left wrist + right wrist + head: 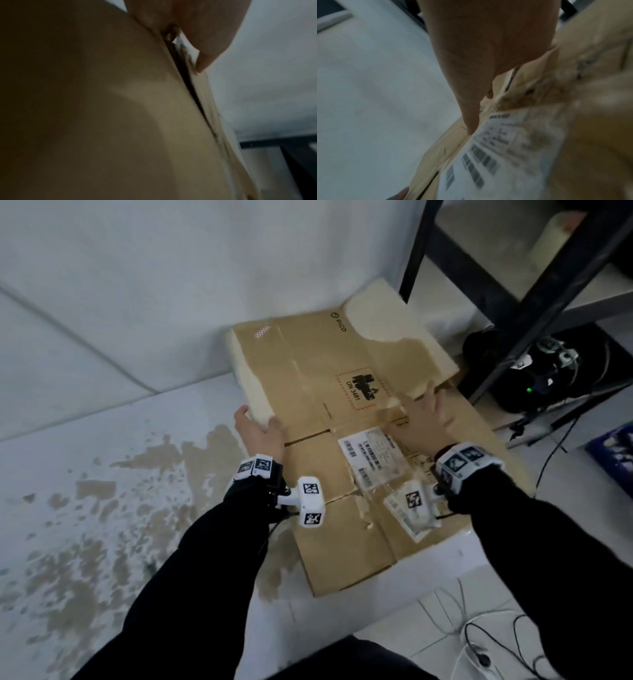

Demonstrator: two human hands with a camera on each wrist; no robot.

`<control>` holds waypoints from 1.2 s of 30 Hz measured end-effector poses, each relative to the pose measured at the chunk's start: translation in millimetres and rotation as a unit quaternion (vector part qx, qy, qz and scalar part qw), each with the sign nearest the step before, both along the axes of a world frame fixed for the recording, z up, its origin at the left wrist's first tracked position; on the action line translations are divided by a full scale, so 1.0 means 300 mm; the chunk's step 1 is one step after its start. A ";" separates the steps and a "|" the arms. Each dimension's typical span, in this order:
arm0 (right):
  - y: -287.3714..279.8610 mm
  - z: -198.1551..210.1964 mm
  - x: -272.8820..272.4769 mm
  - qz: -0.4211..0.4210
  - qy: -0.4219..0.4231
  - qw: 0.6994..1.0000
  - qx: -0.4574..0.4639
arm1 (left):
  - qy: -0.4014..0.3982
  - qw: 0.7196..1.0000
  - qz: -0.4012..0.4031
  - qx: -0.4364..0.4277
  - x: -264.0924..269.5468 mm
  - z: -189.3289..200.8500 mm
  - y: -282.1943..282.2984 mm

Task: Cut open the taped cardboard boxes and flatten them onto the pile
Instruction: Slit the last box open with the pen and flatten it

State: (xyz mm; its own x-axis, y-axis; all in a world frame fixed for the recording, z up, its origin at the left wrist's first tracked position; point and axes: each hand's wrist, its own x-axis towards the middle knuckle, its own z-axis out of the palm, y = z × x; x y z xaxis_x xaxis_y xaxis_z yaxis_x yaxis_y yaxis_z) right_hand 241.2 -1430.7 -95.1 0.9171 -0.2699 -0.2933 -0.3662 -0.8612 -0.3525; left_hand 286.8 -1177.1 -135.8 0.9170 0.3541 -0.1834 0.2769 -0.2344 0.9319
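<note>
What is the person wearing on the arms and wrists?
Both arms have long black sleeves. The left wrist band and right wrist band are white with black square code markings. A white camera block with the same markings hangs under the left wrist, with a thin black cable.

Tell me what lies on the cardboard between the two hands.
In the head view, between the left hand and the right hand lies flattened cardboard bearing the red-framed UN 3481 mark and a white barcoded shipping label.

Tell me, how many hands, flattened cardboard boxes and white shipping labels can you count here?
Hands: 2, the left hand and the right hand.
Flattened cardboard boxes: 2, the top box and the lower box.
White shipping labels: 1, the shipping label.
Total: 5.
</note>
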 end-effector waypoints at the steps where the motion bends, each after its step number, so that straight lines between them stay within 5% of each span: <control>1: 0.011 -0.020 -0.013 0.008 0.038 0.999 0.017 | -0.013 0.999 -0.035 -0.001 -0.009 -0.007 -0.003; 4: 0.017 -0.079 -0.036 0.025 0.103 0.994 0.015 | -0.001 0.988 -0.142 0.066 -0.021 -0.028 0.001; 7: 0.016 -0.099 -0.028 0.026 0.120 0.992 0.011 | 0.099 0.957 -0.225 0.156 -0.013 -0.034 0.018; 13: 0.025 -0.086 -0.012 0.013 0.143 0.990 -0.007 | 0.100 0.944 -0.269 0.163 -0.024 -0.011 0.058; 19: 0.237 -0.069 -0.095 0.077 -0.065 0.994 0.040 | 0.105 0.977 -0.181 0.050 -0.335 -0.024 0.288; 22: 0.506 -0.056 -0.217 0.212 -0.129 0.966 0.073 | 0.130 0.989 -0.076 0.012 -0.624 -0.058 0.431; 26: 0.871 -0.044 -0.419 0.378 -0.093 0.892 0.230 | 0.205 0.974 0.037 -0.084 -1.077 -0.114 0.604; 29: 1.156 -0.074 -0.597 0.494 0.025 0.822 0.282 | 0.270 0.942 0.149 -0.134 -1.403 -0.222 0.755; 32: 1.455 -0.157 -0.792 0.629 0.215 0.719 0.205 | 0.328 0.888 0.278 -0.164 -1.723 -0.373 0.915; 34: 1.664 -0.219 -0.926 0.717 0.292 0.625 0.106 | 0.361 0.832 0.364 -0.213 -1.926 -0.466 1.015; 36: 1.867 -0.289 -1.046 0.750 0.339 0.566 0.044 | 0.382 0.765 0.435 -0.283 -2.114 -0.537 1.108</control>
State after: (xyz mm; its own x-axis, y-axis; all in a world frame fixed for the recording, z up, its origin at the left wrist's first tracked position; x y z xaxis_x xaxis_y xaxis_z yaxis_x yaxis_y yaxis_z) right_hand -72.7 -870.6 -181.8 -0.2361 0.7064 -0.6672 0.6772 -0.3728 -0.6344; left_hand -347.3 -844.8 -296.9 -0.0724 0.4346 -0.8977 0.6132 0.7292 0.3036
